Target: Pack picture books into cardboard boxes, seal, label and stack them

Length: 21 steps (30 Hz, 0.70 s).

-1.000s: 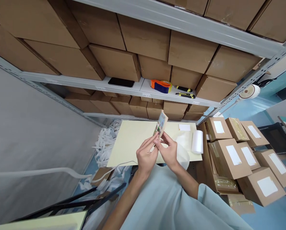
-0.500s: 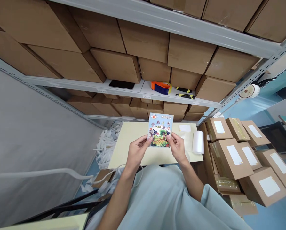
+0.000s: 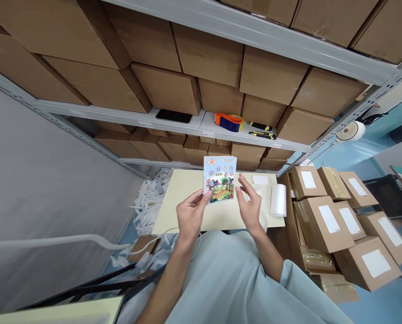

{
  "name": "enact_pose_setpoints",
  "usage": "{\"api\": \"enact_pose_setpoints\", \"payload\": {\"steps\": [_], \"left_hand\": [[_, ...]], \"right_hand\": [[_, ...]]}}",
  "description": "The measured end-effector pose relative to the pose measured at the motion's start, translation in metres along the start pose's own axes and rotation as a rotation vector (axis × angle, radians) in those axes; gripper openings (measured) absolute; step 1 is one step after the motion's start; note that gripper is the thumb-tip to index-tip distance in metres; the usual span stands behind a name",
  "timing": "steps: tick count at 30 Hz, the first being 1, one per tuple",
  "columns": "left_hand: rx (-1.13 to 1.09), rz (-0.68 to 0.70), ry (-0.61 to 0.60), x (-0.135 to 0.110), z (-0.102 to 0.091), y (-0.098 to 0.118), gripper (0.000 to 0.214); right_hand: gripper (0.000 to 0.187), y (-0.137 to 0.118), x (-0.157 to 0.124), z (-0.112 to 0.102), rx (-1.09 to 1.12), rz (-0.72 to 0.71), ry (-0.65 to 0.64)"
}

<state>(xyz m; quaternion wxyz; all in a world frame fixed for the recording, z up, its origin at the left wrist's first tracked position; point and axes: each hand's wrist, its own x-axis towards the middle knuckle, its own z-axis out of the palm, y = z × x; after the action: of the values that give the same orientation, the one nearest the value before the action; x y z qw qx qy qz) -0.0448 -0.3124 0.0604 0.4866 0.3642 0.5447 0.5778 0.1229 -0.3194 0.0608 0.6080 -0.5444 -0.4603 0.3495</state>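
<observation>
A small picture book (image 3: 220, 176) with a light blue cover, trees and a path printed on it is held up over the pale yellow table (image 3: 174, 198). My left hand (image 3: 191, 211) pinches its lower left corner, thumb on the cover. Just off the book's right edge is my right hand (image 3: 249, 202), its fingers apart and holding nothing. On the table's right side lie a white card (image 3: 260, 180) and a roll of clear plastic film (image 3: 278, 200).
A grey shelf (image 3: 174, 123) full of cardboard boxes rises behind the table. On it lie a black phone (image 3: 174, 116), an orange-and-blue tape dispenser (image 3: 228, 122) and box cutters (image 3: 262, 134). Labelled cartons (image 3: 325, 220) are piled at right; white paper scraps (image 3: 150, 198) lie at left.
My right hand has let go of the book's right edge and opened. The book, in my left hand, has shifted slightly left and up.
</observation>
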Motion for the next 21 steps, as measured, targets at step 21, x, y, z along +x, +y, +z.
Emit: {"api": "enact_pose_setpoints", "payload": {"steps": [21], "left_hand": [[0.158,0.072,-0.174,0.007,-0.003,-0.009,0.071]], "right_hand": [[0.051,-0.002,0.01,-0.014,0.1,0.094,-0.214]]}}
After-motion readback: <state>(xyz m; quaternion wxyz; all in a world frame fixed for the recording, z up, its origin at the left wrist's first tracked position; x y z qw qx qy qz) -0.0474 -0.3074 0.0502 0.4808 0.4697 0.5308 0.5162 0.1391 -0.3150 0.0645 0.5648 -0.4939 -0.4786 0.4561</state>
